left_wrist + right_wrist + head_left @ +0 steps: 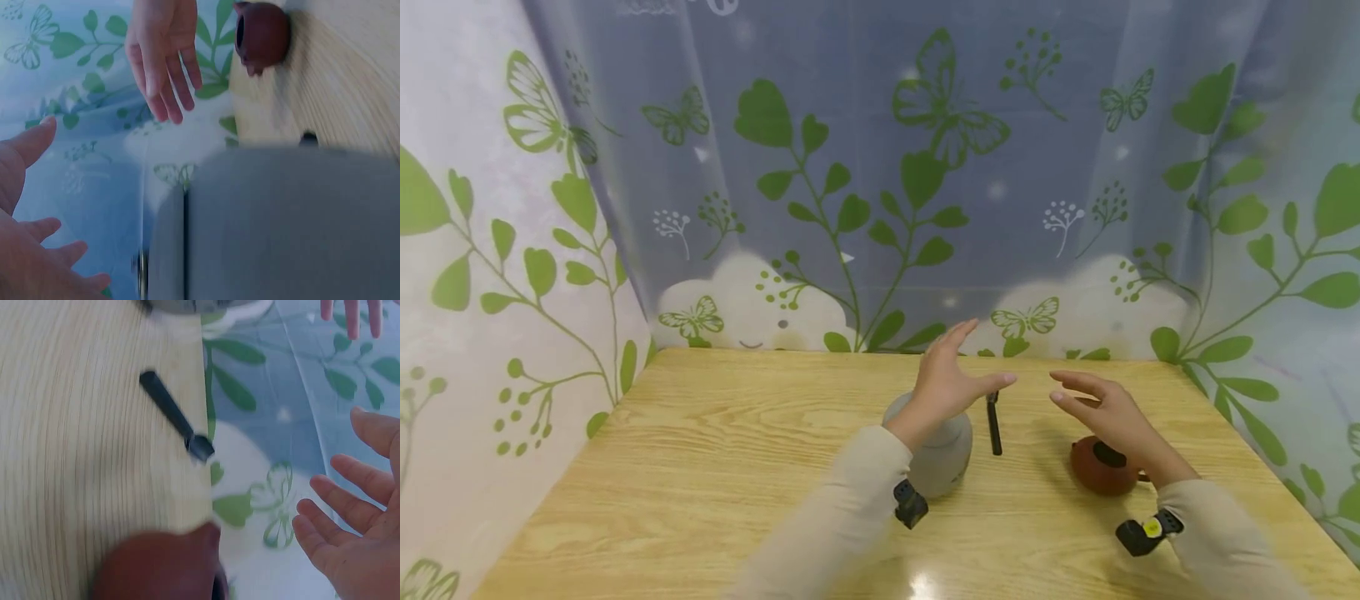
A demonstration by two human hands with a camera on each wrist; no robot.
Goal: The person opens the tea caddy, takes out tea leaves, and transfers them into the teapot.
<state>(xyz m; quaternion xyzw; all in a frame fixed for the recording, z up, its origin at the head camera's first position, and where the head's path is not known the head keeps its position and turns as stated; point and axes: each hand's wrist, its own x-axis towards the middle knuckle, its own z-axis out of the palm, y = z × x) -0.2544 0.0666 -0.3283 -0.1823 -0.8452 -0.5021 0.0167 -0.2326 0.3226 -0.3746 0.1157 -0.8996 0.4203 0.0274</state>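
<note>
My left hand (946, 385) hovers above a grey lidded jar (942, 467), its fingers spread and holding nothing. In the left wrist view the jar (287, 231) fills the lower right, with the lid (167, 244) on it. My right hand (1108, 417) is raised over a reddish-brown clay teapot (1097, 473), fingers extended, nothing in its grasp. The teapot's top shows a dark round opening. Between jar and teapot a small black scoop (994, 425) lies on the table; its bowl (200, 447) points toward the back in the right wrist view.
The wooden table (715, 467) reaches a patterned curtain (850, 167) at its back edge, with similar cloth (1285, 275) along both sides. Each wrist carries a small black camera, such as the one on the left sleeve (910, 504).
</note>
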